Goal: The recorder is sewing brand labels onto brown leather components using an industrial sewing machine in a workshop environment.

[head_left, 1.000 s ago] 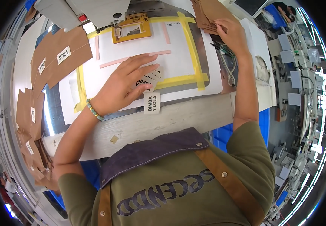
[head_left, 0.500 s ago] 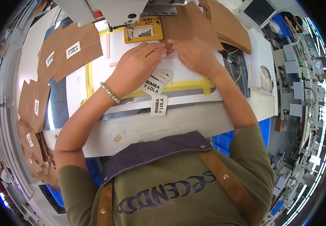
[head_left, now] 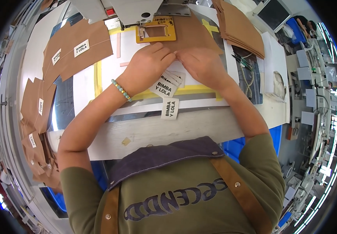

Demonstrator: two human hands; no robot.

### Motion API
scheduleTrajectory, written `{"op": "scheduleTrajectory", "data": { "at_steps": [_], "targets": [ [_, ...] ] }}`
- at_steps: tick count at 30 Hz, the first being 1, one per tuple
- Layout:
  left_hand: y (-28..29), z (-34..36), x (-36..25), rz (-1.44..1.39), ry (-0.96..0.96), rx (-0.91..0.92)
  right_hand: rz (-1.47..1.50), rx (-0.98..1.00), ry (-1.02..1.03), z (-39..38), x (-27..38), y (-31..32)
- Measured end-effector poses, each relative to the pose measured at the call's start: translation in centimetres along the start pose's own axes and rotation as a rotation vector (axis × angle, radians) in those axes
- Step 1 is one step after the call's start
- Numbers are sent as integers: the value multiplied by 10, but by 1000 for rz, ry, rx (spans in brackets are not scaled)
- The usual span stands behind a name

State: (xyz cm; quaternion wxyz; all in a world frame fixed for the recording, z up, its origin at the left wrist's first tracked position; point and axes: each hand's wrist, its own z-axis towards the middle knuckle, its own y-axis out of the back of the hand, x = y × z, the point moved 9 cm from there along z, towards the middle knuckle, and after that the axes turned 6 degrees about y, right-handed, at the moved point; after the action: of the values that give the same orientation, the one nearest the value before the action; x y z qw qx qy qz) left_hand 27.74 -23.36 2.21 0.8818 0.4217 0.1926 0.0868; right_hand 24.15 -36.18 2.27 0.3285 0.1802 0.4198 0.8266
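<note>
Brown fabric piece point(head_left: 191, 35): flat on white worktable point(head_left: 156, 130), under yellow clamp frame point(head_left: 155, 33). Left hand point(head_left: 149, 64) and right hand point(head_left: 201, 64): side by side, fingertips pressed on it. White labels point(head_left: 164, 86): beside hands. Stacked brown pieces point(head_left: 240, 29): right. Labelled brown pieces point(head_left: 76, 48): left.

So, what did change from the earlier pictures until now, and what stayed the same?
The right hand left the stack of brown cardboard pieces at the far right and brought one brown piece to the middle, under the yellow rectangular frame. The left hand slid forward off the white fabric labels; both hands now press on that piece. The labels and the labelled brown pieces at the left stayed.
</note>
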Motion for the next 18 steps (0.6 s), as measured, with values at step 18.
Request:
{"op": "scheduleTrajectory", "data": {
  "at_steps": [18],
  "targets": [
    [34,-72,60,424,126,120,-88,229,-151,-24,-27,-12]
  ]
}}
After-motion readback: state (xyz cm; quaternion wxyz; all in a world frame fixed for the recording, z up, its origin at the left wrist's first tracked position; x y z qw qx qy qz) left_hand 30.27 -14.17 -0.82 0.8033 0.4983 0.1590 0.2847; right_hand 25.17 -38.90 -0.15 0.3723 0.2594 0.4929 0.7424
